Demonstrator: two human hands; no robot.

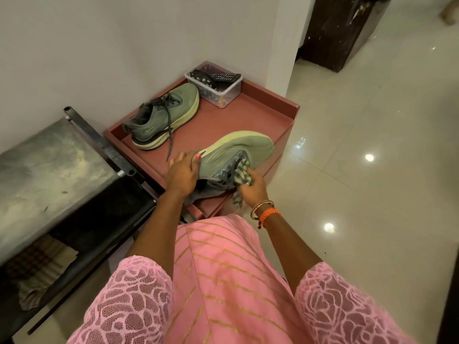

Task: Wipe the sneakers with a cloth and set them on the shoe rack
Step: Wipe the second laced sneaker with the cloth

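The person's right hand [252, 187] is closing its fingers around a bunched striped cloth [242, 170] and pressing it against the lace area of a green sneaker [238, 151], while the left hand [181, 173] is wrapping around that sneaker's heel end, thumb on top, holding it tilted on its side above the near edge of a reddish-brown shoe rack [260, 112]. The shoe is looking light and cushioned, its knit upper soft and likely to dent under pressure, so the firmer heel and thick foam sole are seeming the safest places to grip. The second sneaker [161, 117] is sitting upright on the rack top, farther back and left, its laces trailing loose. Beyond it, a clear plastic box [214, 84] is holding remote controls in the far corner.
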